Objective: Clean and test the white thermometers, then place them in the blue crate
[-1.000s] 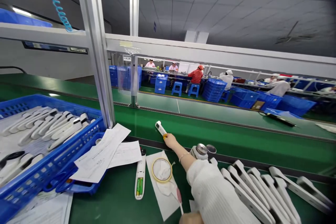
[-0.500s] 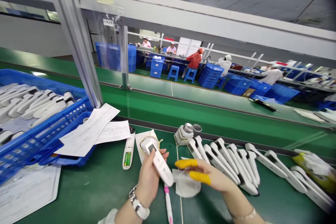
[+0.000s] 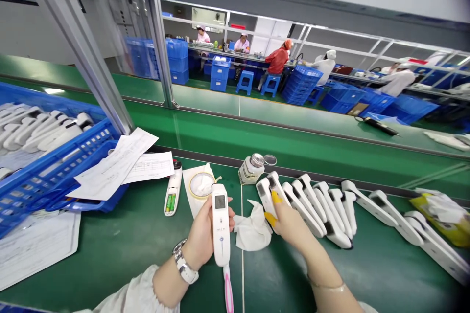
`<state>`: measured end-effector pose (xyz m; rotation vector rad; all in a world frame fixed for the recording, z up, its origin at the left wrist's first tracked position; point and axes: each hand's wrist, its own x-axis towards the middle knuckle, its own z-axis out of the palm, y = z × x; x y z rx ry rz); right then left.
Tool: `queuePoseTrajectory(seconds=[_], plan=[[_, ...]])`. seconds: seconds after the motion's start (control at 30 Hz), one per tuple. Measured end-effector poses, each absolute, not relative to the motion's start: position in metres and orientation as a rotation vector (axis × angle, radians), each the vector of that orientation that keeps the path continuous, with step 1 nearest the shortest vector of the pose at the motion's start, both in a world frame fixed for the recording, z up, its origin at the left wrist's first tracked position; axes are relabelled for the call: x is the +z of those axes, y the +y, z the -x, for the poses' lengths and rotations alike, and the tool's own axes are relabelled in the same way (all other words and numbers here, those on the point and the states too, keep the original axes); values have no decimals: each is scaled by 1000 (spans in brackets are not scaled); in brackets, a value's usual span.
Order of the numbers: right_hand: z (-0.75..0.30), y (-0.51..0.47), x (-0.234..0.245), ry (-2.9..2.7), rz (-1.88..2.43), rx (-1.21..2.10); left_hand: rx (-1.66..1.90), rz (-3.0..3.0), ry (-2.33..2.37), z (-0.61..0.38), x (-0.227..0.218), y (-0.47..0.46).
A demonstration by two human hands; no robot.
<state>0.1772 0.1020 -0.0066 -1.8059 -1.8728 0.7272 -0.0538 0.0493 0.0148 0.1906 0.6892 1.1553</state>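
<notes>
My left hand (image 3: 205,227) is wrapped round a white infrared thermometer (image 3: 221,227), its small grey screen and buttons facing up. My right hand (image 3: 288,217), with yellow finger cots on two fingers, is closed on a white thermometer (image 3: 264,193) at the left end of a row of similar thermometers (image 3: 312,205). Between the hands lies a crumpled white cloth (image 3: 253,230). A pink and white handled tool (image 3: 228,288) lies just below the held thermometer. Beyond my left hand, a roll of tape (image 3: 201,185) rests on white paper.
On the left, a blue crate (image 3: 73,144) holds many thermometers, with papers (image 3: 125,161) beside it. One thermometer with exposed green batteries (image 3: 172,190) lies nearby. A jar with a metal top (image 3: 251,168) stands behind the cloth. A yellow packet (image 3: 440,215) lies far right.
My left hand has turned the thermometer more upright, screen towards me. My right hand has moved from above the cloth to the row's left end and closed on a thermometer. The view has shifted.
</notes>
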Motion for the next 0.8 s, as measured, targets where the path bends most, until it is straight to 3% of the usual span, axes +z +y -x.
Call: queuePoseTrajectory(seconds=[0.2,0.43,0.8], plan=[[-175,80,17,-1473,1413,1364,1163,-141,704,54,18,49],[-116,35,-1,-1420,1035,1518,1145,-40,589,48,14,49],[-110,34,0,-1490,985,1663,1109,-43,589,50,15,48]])
